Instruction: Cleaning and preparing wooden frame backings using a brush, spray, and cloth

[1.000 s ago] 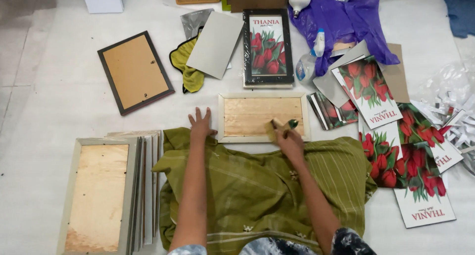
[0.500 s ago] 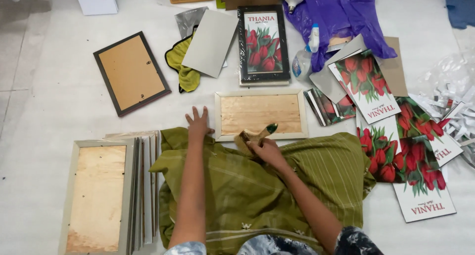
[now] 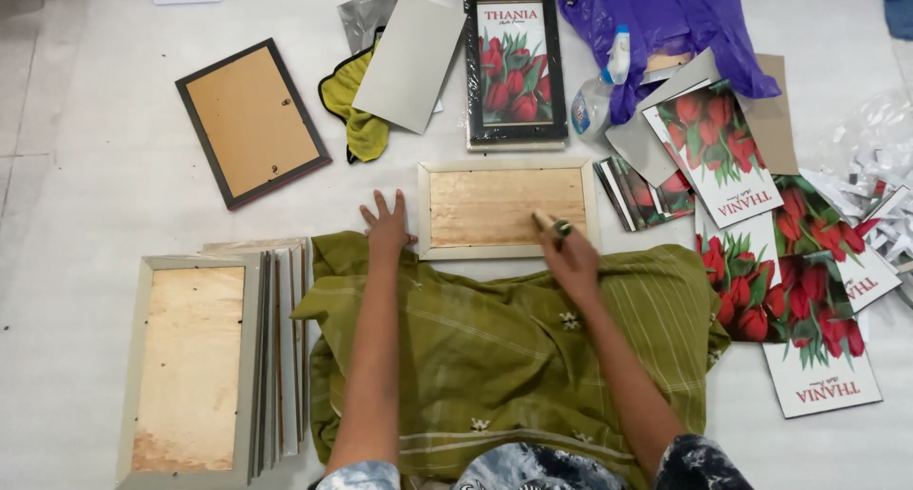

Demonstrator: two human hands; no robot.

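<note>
Fingers [image 3: 554, 228] pinch small tool over frame back [image 3: 507, 208].

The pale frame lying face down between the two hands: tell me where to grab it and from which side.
Grip the pale frame by its short left rail, coming from the left hand. It lies flat, that edge is bare, and the right hand with its small tool occupies the lower right.

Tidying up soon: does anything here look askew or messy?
Yes. The dark picture frame lies face-down and tilted at upper left, and the tulip prints sprawl in an overlapping heap at right.
</note>
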